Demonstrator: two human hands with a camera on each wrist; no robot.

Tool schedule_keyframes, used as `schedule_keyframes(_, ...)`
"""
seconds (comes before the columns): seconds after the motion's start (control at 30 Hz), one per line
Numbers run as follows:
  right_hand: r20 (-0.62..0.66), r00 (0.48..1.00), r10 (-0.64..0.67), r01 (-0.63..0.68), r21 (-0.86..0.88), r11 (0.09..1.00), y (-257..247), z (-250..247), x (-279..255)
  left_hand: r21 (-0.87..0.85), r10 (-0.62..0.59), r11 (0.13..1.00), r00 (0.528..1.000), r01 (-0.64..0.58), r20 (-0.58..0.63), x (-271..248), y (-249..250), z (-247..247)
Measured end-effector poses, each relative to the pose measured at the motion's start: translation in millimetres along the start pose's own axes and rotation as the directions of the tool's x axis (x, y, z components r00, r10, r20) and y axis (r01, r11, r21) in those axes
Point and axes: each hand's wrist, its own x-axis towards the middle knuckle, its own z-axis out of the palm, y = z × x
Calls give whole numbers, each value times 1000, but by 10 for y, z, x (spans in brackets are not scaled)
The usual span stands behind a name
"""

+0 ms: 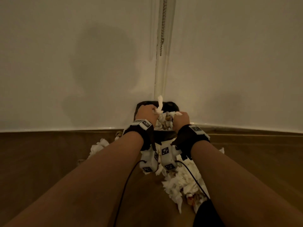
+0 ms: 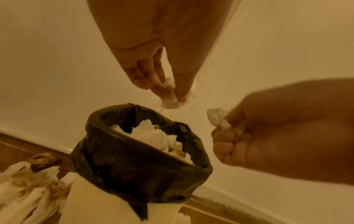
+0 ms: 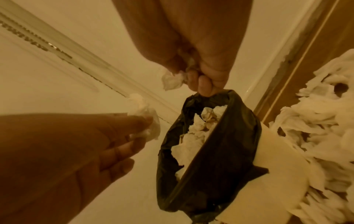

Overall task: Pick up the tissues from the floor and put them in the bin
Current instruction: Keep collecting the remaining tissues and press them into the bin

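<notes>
**Q:** Working left to right, what lies at the left?

**A:** Loose tissues on the floor (image 2: 28,186), some stained brown, lie just beside the bin's pale body. They are not yet collected.

**Q:** What is the left hand's grip?

**A:** The left hand (image 1: 146,113) is above the bin's opening. Its fingertips (image 2: 161,89) and thumb are pressed together, pinching a crumpled tissue (image 2: 170,101). The tissue hangs over the far edge of the opening, probably so it falls inside on release. In the head view a twisted strip sticks up from this hand.

**Q:** Where is the bin?

**A:** The bin (image 2: 107,209) stands on the floor in the corner, between the two hands. A black liner (image 2: 134,169) is folded over its rim. Tissues already fill it near the rim.

**Q:** And the right hand?

**A:** The right hand (image 1: 181,120) is curled in a fist over the bin's right edge, clutching a second tissue (image 3: 172,81). One end pokes out of the fist.

**Q:** What lies at the right?

**A:** A larger heap of tissues (image 3: 316,121) lies beside the bin. The task is judged to be mid-way.

**Q:** Any risk?

**A:** With the bin this full, a dropped tissue may roll off.
</notes>
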Motion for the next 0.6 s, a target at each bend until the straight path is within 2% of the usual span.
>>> schedule_keyframes(0.03, 21, 998, -51, 53, -114, 992, -10, 55, -20, 24, -1, 1000, 1000, 1, 11, 17, -28, 43)
schedule_keyframes(0.1, 61, 998, -15, 18, -40, 999, -42, 133, 17, 85, 8, 996, 999, -11, 32, 53, -103, 129)
schedule_keyframes(0.13, 22, 999, -23, 24, -58, 998, -33, 163, 36, 109, 12, 994, 999, -16, 37, 66, -143, 172)
schedule_keyframes(0.2, 10, 995, -102, 101, -255, 962, -2, 228, 74, 136, -10, 991, 999, 4, 44, 95, -229, 257)
schedule_keyframes(0.33, 77, 994, -71, 100, -486, 868, 117, 281, 21, 243, -53, 970, 996, 33, 77, 87, -369, 336)
schedule_keyframes(0.43, 118, 983, -142, 185, -673, 716, 175, 315, 20, 278, -12, 960, 991, -25, 132, 33, -413, 353)
schedule_keyframes(0.5, 140, 976, -168, 216, -726, 653, 194, 337, 32, 341, -24, 939, 976, -52, 217, 9, -433, 387)
schedule_keyframes(0.53, 188, 963, -191, 266, -763, 589, 207, 363, 52, 380, -25, 922, 965, -78, 260, -10, -437, 399)
schedule_keyframes(0.6, 230, 950, -211, 305, -826, 474, 240, 397, 76, 471, 33, 857, 934, -209, 355, -53, -449, 442)
